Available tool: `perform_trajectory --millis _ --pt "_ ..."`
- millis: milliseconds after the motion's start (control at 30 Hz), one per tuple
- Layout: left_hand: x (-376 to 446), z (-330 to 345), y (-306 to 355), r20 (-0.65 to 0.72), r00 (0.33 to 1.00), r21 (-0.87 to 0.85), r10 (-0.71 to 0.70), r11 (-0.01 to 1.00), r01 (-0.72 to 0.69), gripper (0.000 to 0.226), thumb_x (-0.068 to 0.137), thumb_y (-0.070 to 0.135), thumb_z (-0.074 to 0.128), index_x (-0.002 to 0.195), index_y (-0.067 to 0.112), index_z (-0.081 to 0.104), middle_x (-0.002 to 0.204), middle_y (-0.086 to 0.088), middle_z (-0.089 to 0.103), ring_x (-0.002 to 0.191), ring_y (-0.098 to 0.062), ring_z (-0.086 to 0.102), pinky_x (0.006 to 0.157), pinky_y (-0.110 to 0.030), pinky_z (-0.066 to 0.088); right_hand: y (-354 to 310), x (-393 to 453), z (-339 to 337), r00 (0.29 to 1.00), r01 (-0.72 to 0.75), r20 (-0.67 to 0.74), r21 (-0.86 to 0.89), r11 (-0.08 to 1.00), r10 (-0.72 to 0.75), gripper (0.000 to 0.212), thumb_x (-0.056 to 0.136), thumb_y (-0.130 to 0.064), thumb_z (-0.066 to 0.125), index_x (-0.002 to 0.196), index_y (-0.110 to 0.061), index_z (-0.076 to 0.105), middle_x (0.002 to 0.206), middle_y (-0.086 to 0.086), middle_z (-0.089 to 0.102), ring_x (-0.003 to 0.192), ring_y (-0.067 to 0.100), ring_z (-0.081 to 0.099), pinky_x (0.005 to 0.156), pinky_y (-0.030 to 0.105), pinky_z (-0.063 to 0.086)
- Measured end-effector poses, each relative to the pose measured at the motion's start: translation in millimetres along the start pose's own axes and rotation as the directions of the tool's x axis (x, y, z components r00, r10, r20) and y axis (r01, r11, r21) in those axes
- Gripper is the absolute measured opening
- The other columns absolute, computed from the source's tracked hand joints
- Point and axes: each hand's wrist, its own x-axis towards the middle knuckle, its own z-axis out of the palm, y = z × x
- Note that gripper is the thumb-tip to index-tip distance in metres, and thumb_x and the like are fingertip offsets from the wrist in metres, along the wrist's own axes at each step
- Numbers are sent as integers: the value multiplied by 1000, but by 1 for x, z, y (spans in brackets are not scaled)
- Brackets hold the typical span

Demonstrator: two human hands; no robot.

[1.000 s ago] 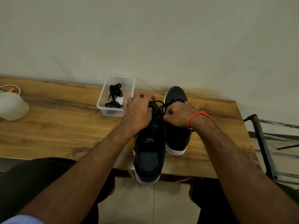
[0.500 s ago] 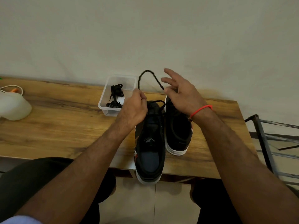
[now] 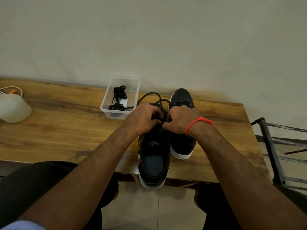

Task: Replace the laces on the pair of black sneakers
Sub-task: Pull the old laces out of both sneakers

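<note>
Wooden table [image 3: 66,130]: both hands back down on sneaker lace [image 3: 150,97].

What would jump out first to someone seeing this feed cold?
Both hands, left hand and right hand, meet at table centre, pinching a black lace over the nearer sneaker, whose heel overhangs the table edge. The second sneaker stands close to its right. Behind them on the left, a clear plastic tub holds bundled black laces.

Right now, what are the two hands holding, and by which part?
Both the left hand and the right hand pinch the black lace low down, near the eyelets of the nearer sneaker; its loop hangs free beyond.
</note>
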Motion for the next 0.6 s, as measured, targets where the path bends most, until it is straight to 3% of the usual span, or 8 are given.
perform_trajectory --millis 67,133,267,333,400,467,600 --pt "-1 2 1 -23 1000 59 13 998 -12 26 88 33 76 113 29 72 123 3 52 111 -14 53 95 -36 51 5 2 -1 1000 -23 18 94 995 21 36 90 -50 61 73 -20 51 71 0 50 77 26 55 74 40 47" --pt "-3 6 4 -8 1000 88 12 996 -11 28 89 39 74 116 32 71 126 4 49 113 -16 52 94 -40 53 10 4 -3 999 -44 18 179 983 41 36 90 -42 63 66 -21 48 67 1 49 73 26 54 70 38 45" --pt "-4 9 8 12 1000 140 -1 990 -1 28 93 37 70 120 30 71 130 0 47 116 -19 53 96 -42 52 7 -1 0 998 -65 31 175 982 61 35 90 -50 59 70 -25 48 71 0 51 79 27 60 81 45 52" --pt "-4 9 8 1 1000 139 -19 990 19 26 95 34 67 120 27 71 130 -1 48 114 -20 54 94 -42 53 2 -3 2 997 -76 16 135 988 75 43 89 -63 53 71 -24 47 71 -1 51 77 26 59 84 45 49" --pt "-4 10 7 -31 998 86 -49 995 51 22 97 34 65 116 26 72 126 0 49 111 -19 55 92 -41 53 -1 -5 2 998 -70 8 55 996 69 41 90 -63 53 82 -23 52 76 -1 51 79 25 56 88 44 45" --pt "-4 9 6 -112 987 10 -113 993 115 19 100 34 59 113 25 70 124 1 49 106 -18 55 88 -39 52 0 -6 0 997 -65 33 40 997 64 30 93 -52 56 90 -22 53 81 0 52 84 26 55 92 44 44" --pt "-1 -6 -1 -390 887 -118 -245 969 216 22 106 32 47 117 20 62 123 -2 51 99 -18 58 74 -33 44 8 -2 -2 993 -80 97 120 989 69 33 91 -44 62 72 -24 45 75 0 50 83 29 59 91 48 53"
